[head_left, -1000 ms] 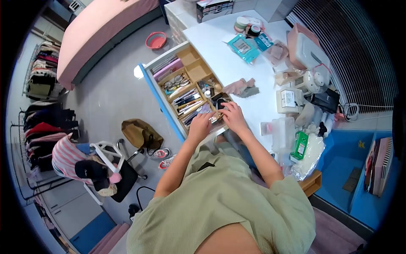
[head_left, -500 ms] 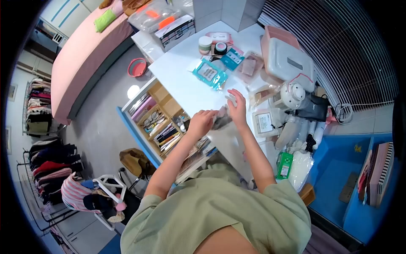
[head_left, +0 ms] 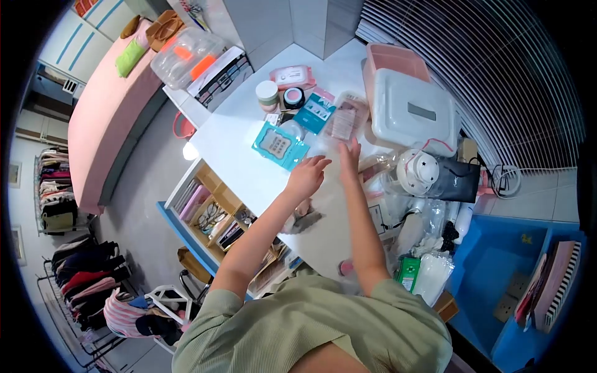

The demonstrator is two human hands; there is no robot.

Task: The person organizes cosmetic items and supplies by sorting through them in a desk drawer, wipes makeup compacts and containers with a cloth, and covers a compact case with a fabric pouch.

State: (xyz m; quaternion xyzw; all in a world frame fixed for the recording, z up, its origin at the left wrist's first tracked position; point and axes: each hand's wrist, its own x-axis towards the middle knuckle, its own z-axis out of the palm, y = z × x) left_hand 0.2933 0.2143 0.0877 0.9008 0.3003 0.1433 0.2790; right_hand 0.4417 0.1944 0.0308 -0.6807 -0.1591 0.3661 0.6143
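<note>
Head view. Your hands, both unclenched and seemingly empty, hover over the desk (head_left: pixel 227 140): right hand (head_left: pixel 306 178) beside the teal packet (head_left: pixel 278 147), left hand (head_left: pixel 349 163) at the clear case (head_left: pixel 355 102). Opposite-rim contact would best keep the case level.

Pale tiled wall (head_left: pixel 258 28) meeting dark slatted blinds (head_left: pixel 491 93); pink-covered bed (head_left: pixel 112 118) above grey floor (head_left: pixel 140 155); white worktop (head_left: pixel 233 133).

One light-blue pouch (head_left: pixel 280 145) lies on the desk. Beyond it are two jars (head_left: pixel 267 94) and one pink pack (head_left: pixel 292 76); to its upper right, one dark-teal packet (head_left: pixel 314 112); farther right, one white-lidded box (head_left: pixel 413 112).
</note>
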